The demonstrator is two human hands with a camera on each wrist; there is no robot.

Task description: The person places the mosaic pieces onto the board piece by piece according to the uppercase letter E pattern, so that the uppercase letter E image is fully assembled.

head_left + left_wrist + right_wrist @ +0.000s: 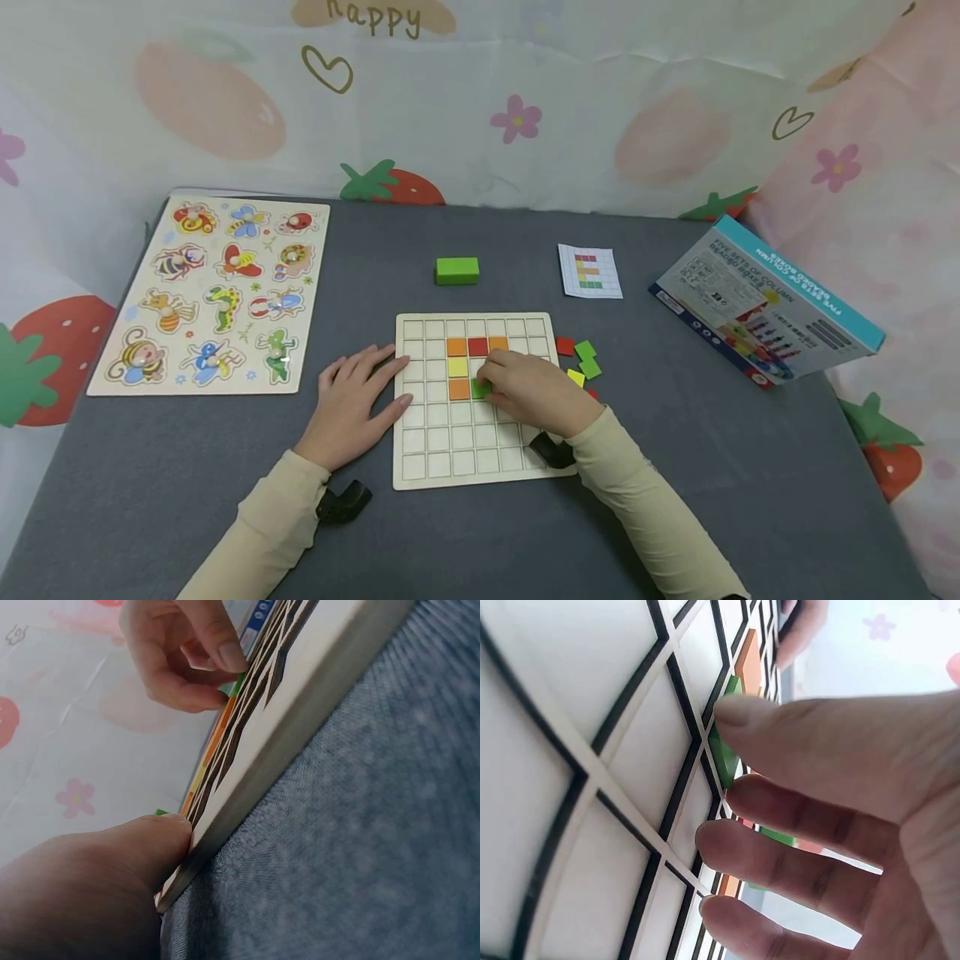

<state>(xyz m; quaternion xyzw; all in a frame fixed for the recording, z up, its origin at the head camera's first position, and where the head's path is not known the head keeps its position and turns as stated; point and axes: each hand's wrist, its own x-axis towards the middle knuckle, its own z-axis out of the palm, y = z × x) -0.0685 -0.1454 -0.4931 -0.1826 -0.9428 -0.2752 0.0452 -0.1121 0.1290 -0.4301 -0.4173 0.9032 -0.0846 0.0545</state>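
Observation:
A pale wooden grid board point(427, 433) lies on the grey table, holding orange, red and yellow square tiles point(457, 347) in its upper cells. My right hand point(525, 390) rests over the board's middle and pinches a green tile point(481, 388) into a cell beside an orange one; in the right wrist view the fingertips point(739, 712) press on that green tile point(721, 754). At the board's left edge my left hand point(356, 400) lies flat, fingers straight against the rim. There its thumb point(150, 832) touches the board's edge point(300, 720).
Loose red, green and yellow tiles point(581, 358) lie right of the board. A green block point(457, 270) and a pattern card point(590, 272) sit behind it. An insect peg puzzle point(213, 292) lies at the left, a tilted box point(765, 304) at the right.

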